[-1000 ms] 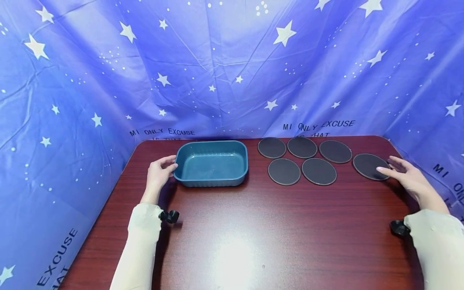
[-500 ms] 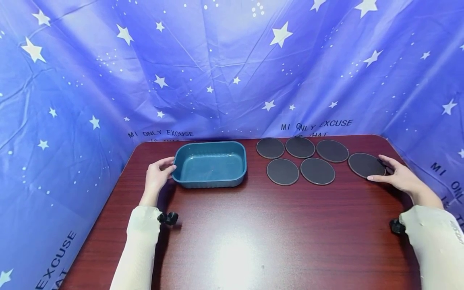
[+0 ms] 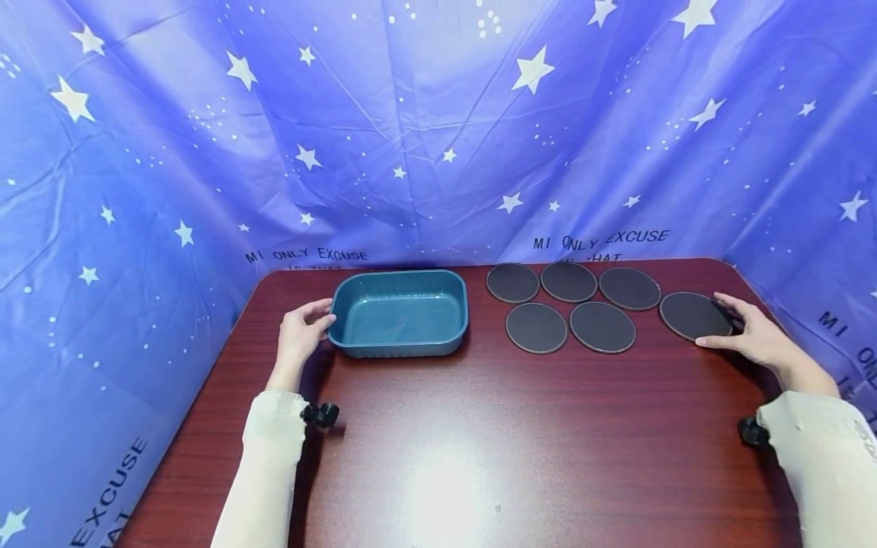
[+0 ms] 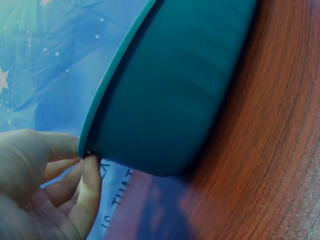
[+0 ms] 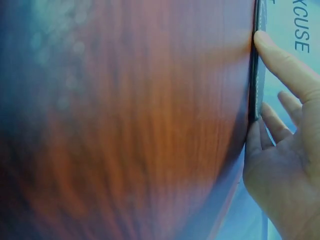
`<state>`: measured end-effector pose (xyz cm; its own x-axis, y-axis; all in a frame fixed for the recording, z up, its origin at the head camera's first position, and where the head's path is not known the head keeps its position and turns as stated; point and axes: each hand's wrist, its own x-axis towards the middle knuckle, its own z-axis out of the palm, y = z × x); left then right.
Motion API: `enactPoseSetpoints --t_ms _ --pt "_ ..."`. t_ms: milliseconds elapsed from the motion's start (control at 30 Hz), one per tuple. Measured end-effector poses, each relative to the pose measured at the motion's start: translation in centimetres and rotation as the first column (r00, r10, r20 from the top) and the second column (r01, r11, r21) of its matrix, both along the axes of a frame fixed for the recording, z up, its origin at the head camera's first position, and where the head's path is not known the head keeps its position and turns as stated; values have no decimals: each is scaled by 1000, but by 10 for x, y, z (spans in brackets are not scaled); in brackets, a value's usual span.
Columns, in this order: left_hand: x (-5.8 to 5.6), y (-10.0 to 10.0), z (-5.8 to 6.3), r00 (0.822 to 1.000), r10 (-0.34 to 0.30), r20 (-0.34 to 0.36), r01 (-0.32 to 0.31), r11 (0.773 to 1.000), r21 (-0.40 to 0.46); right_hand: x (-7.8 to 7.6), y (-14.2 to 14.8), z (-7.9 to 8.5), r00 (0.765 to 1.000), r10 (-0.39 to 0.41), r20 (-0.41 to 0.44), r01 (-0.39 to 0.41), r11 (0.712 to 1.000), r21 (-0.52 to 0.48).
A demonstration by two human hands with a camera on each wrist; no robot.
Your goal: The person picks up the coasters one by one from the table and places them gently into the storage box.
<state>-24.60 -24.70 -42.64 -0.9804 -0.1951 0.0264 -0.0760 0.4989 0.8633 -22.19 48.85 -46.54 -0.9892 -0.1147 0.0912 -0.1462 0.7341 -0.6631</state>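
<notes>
A teal rectangular container (image 3: 397, 350) stands at the back left of the table. My left hand (image 3: 300, 335) pinches its left rim; the left wrist view shows the thumb and a finger meeting at the corner of the rim. At the back right, my right hand (image 3: 763, 339) holds a round black coaster (image 3: 690, 314) by its edge, thumb on the near side and fingers round the right side. In the right wrist view the coaster (image 5: 255, 75) appears edge-on, with stitching along its border, close over the wood.
Several more round black coasters (image 3: 537, 328) lie flat in two rows between the container and the right hand. A blue star-printed curtain (image 3: 411, 137) hangs close behind the brown table (image 3: 582, 441) and along both sides.
My right hand has moved left, its thumb going from the coaster's top to the near edge, and the coaster has slid slightly left. The left hand and container have stayed in place.
</notes>
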Motion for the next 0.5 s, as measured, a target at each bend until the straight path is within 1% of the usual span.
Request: enactPoseSetpoints --t_ms 67,200,267,333,500 --pt "0 1 -1 1000 0 -4 0 1000 9 -1 0 0 999 8 -39 -7 1000 25" --pt "-1 3 -2 1000 -3 -11 4 1000 23 -2 -2 5 999 7 -50 -3 998 70" --pt "-1 3 -2 1000 -4 -12 4 1000 26 -2 -3 7 999 0 -38 3 997 81" --pt "0 4 -1 1000 -2 -9 2 1000 26 -2 -4 9 1000 -19 -3 19 997 75" --pt "0 5 -1 1000 2 -8 -2 1000 18 0 -2 9 994 -94 63 92 995 39"
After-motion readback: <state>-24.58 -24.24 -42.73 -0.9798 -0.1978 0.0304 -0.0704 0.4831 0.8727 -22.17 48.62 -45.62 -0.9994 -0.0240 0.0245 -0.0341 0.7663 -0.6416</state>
